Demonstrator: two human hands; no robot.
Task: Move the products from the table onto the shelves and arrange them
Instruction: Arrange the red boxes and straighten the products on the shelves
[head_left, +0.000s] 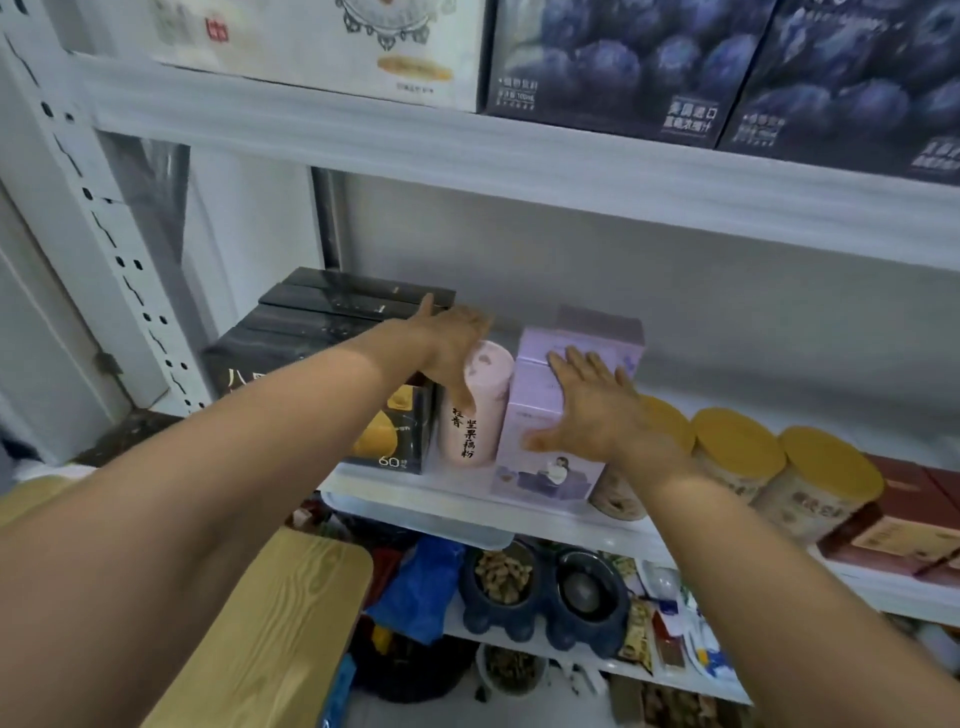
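Note:
On the middle shelf (467, 501) a pink canister (470, 431) with black writing stands between a row of black boxes (311, 332) and a lilac box (540, 410). My left hand (452, 338) lies with straight fingers across the canister's top and the black boxes' edge. Flat on the front lilac box's top rests my right hand (592, 410), fingers spread. A second lilac box (602, 325) stands behind the first.
Three yellow-lidded tubs (737, 452) and red boxes (904, 525) fill the shelf to the right. Blueberry-print boxes (623, 57) sit on the shelf above. Lower shelves hold blue pet bowls (545, 597) and packets. A wood-grain table corner (291, 613) is at lower left.

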